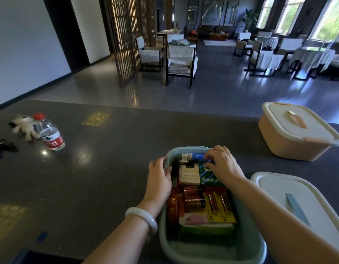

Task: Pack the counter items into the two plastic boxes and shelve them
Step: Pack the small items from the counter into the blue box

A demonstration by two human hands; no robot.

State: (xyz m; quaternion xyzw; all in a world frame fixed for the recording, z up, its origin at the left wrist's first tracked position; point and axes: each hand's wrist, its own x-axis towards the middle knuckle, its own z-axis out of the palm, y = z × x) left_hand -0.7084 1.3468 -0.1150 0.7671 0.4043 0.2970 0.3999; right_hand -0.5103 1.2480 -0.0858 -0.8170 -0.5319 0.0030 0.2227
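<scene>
Green box (183,244), lidless, packed: left hand (159,177) fingers curled over its left rim; right hand (223,164) fingers pinching a blue pen (198,161) at its far edge.

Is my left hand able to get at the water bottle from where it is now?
Probably yes: the left hand only holds the green box's rim, and bare counter lies between it and the water bottle.
</scene>
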